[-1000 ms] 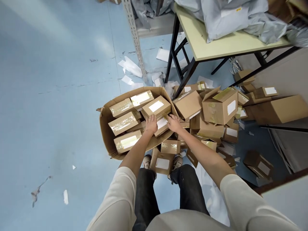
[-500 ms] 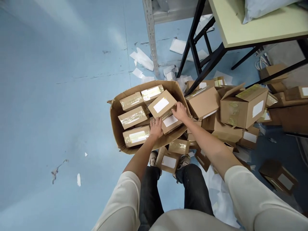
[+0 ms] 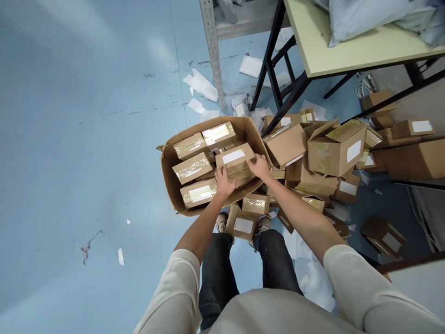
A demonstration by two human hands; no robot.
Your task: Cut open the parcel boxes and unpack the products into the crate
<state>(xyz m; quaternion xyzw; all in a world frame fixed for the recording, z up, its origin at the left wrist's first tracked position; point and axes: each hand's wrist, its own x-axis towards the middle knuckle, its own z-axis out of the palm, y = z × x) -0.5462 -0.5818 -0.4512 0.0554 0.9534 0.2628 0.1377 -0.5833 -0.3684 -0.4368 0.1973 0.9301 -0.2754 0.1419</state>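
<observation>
Pale blue floor (image 3: 86, 139) spreads across the left of the view, marked with scuffs and scattered white paper scraps (image 3: 201, 86). A slotted metal shelf upright (image 3: 210, 46) and a black-legged desk (image 3: 323, 55) stand at the top, with grey plastic mailers (image 3: 365, 14) lying on the desk. Below them, a large open cardboard carton (image 3: 167, 178) sits on the floor, holding rows of tape-sealed brown boxes (image 3: 193, 168). Near the carton's middle, a small cardboard box (image 3: 235, 162) with a white label lies tilted on the boxes beneath it, between the person's two hands. The left hand (image 3: 224, 182) is at the box's near long side, its grip closed on that edge with the fingers curled over it. The right hand (image 3: 260, 167) takes the box's right end, its grip closed there too, just inside the carton's right wall. A heap of loose cardboard boxes (image 3: 336, 150) lies against the carton's right side, many tilted at odd angles, and a few more boxes (image 3: 243, 226) sit on the floor between the carton and the person's feet. Dark jeans (image 3: 217, 278), worn shoes (image 3: 222, 222) and pale sleeves (image 3: 358, 287) fill the bottom of the view.
</observation>
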